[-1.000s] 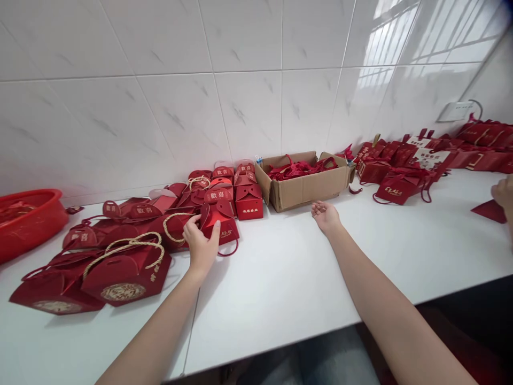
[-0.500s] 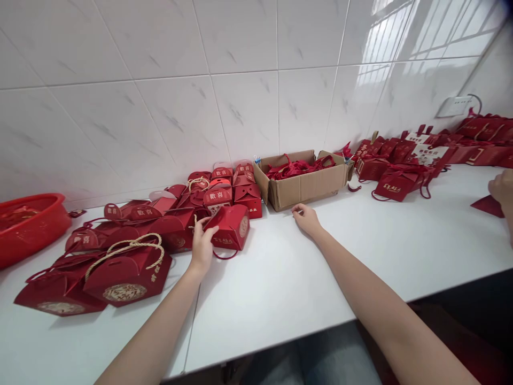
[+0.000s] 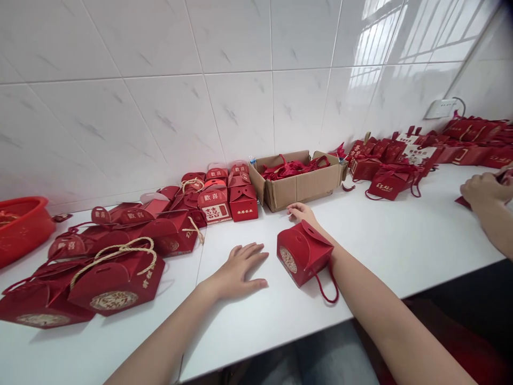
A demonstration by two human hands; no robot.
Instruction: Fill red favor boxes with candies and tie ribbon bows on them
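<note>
Between my two forearms is a small red gift box (image 3: 304, 251) with a gold round print and a dark red cord loop hanging from its near right side. It sits tilted and overlaps my right wrist in view; whether it touches that arm I cannot tell. My left hand (image 3: 242, 270) is spread out to the left of this box, apart from it, holding nothing. Beyond the box, my right hand (image 3: 300, 212) rests by the front of a cardboard carton (image 3: 304, 190), its fingers loosely bent and slightly apart. Red ribbon-like handles (image 3: 290, 168) fill the carton.
Red gift boxes (image 3: 120, 283), some with twisted rope handles, crowd the table's left side. A red plastic basin (image 3: 32, 224) stands at far left. More red boxes (image 3: 387, 182) line the wall at right. Another person's hands (image 3: 484, 192) work at the right edge.
The red box has moved from the left group to between my arms. My left hand has let it go and spread open. My right hand has stayed near the carton. The view has shifted slightly.
</note>
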